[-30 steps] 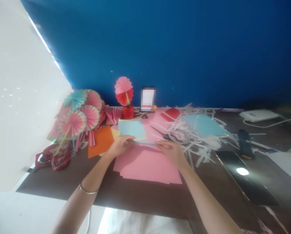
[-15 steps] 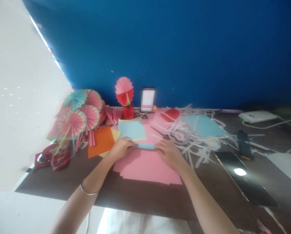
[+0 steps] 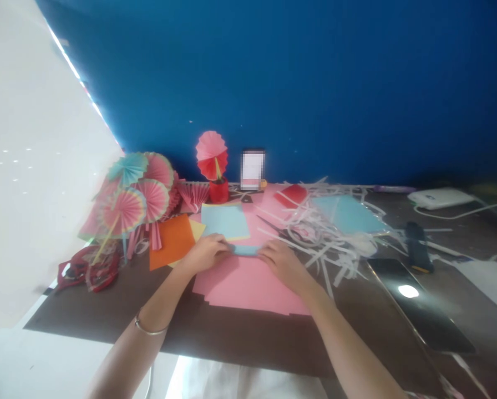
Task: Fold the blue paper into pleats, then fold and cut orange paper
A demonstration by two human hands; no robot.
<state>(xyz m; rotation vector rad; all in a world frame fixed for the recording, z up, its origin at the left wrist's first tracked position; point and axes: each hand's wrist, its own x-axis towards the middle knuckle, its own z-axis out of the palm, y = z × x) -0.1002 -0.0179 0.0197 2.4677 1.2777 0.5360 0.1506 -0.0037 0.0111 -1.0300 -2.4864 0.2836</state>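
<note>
A narrow folded strip of light blue paper (image 3: 245, 250) lies between my two hands, over pink paper sheets (image 3: 248, 285). At its left end my left hand (image 3: 209, 252) is closed, fingertips pinching the strip. My right hand (image 3: 282, 260) grips the other end with its fingers bent over the paper. Just beyond the strip sits a light blue square sheet (image 3: 224, 220) with a yellow edge showing beneath. An orange sheet (image 3: 171, 243) is left of my left hand, with yellow paper partly under it. Scissors (image 3: 279, 227) lie past my right hand, their handles among white paper strips.
Several pleated paper fans (image 3: 136, 194) are heaped at the left, near a red tangled item (image 3: 90, 269). A red pot (image 3: 219, 190) holds a round paper fan. White paper strips (image 3: 335, 249) spread across the right, with a dark phone (image 3: 419, 305) nearer me.
My right hand has shifted slightly left along the blue strip, so less of the strip shows between my hands. My left hand stays almost in place.
</note>
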